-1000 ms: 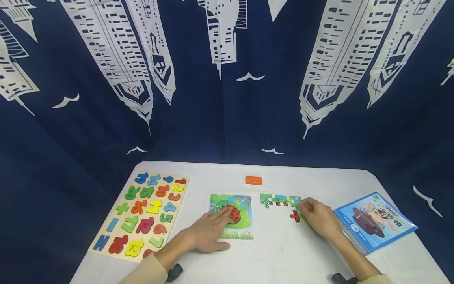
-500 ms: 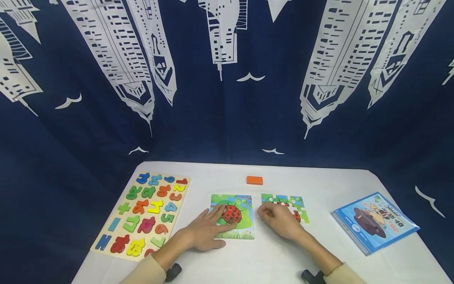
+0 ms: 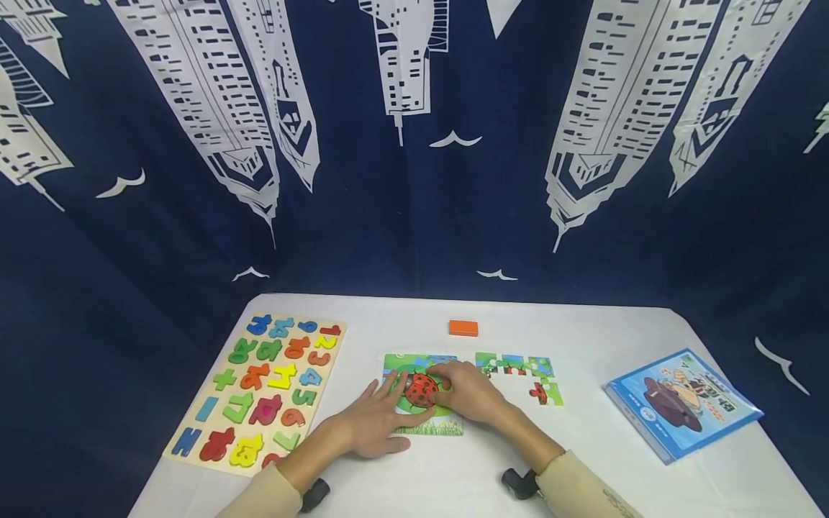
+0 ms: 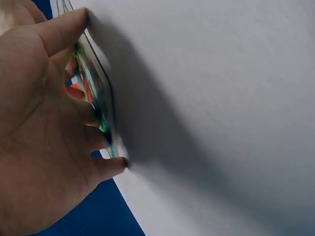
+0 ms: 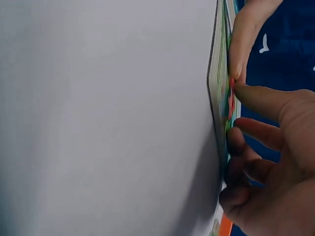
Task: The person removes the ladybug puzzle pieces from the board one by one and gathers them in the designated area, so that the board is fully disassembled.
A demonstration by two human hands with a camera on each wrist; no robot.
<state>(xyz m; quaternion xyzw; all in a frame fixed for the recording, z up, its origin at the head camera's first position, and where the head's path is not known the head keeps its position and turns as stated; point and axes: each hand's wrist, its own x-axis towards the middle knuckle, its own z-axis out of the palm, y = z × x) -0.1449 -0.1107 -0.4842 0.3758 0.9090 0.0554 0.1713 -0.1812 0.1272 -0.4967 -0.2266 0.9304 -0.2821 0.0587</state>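
Note:
A square ladybug jigsaw board (image 3: 432, 427) lies on the white table in the head view. My left hand (image 3: 369, 426) rests across its left half with the fingers spread, their tips near the ladybug. From the other side my right hand (image 3: 476, 393) reaches over the board, thumb and index finger pinching a puzzle piece at the ladybug's right edge. A red strip (image 5: 231, 101) shows between those fingertips in the right wrist view. Right of the board, several loose jigsaw pieces (image 3: 540, 366) form a row and a corner, one with red ladybug pattern (image 3: 537, 393). The right hand overlaps the row's left end.
At the left lies a wooden number board (image 3: 223, 426) with colourful numerals. An orange block (image 3: 463, 329) sits behind the jigsaw. A blue picture box (image 3: 686, 403) stands at the right, by the right forearm's side of the table. A dark printed curtain (image 3: 414, 216) hangs behind.
My right hand has moved left, from the corner of the loose pieces, past the row, onto the jigsaw board. The left hand stays on the board, its fingers spread wider than before.

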